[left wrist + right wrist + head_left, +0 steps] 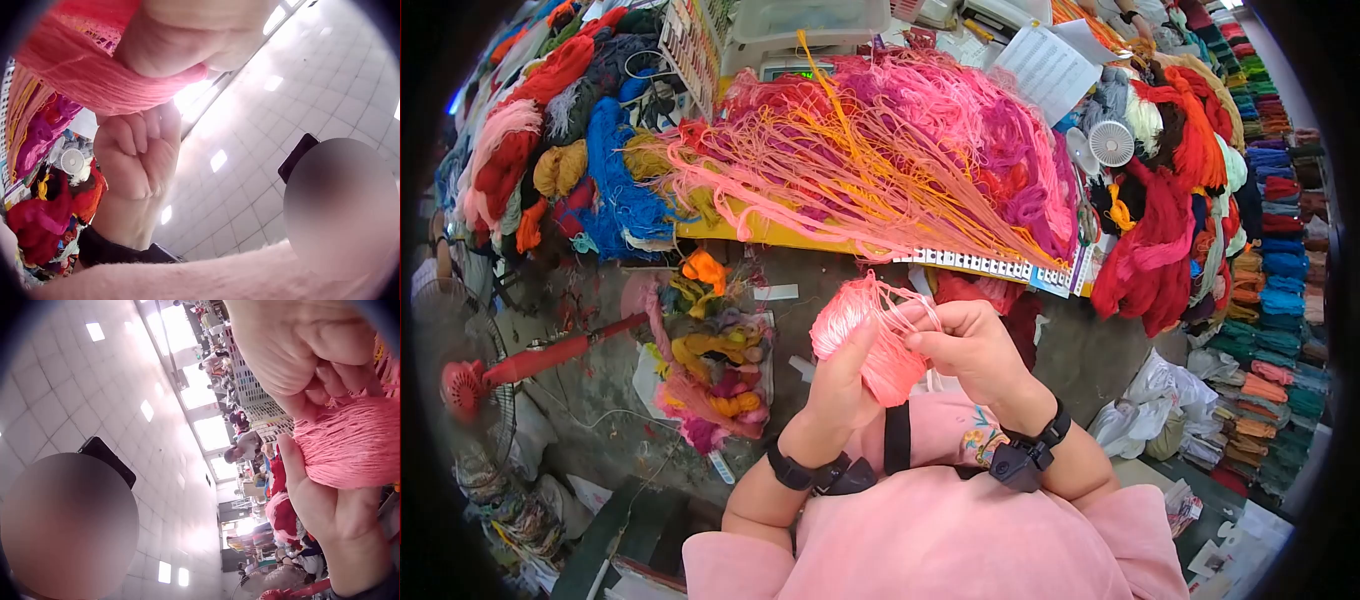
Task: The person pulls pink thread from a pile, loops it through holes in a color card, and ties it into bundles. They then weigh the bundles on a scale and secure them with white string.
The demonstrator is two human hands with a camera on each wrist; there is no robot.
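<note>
A coral-pink skein of yarn (890, 365) is held up in front of the chest in the head view. My left hand (845, 385) grips it from the left, thumb laid along its side. Loose strands (897, 310) loop off its upper right, and my right hand (978, 345) pinches them between thumb and fingers. In the left wrist view the skein (106, 81) stretches below the left hand, with the right hand (140, 147) curled behind it. The right wrist view shows the skein (353, 444) between the right hand (306, 350) and the left hand (325, 509).
A table ahead carries a heap of pink yarn (960, 110) and long orange-pink strands (830, 185). A white fan (1112, 144) and printed sheet (1048, 72) stand at its right. A red floor fan (466, 388) is at left, with more yarn (715, 375) near it.
</note>
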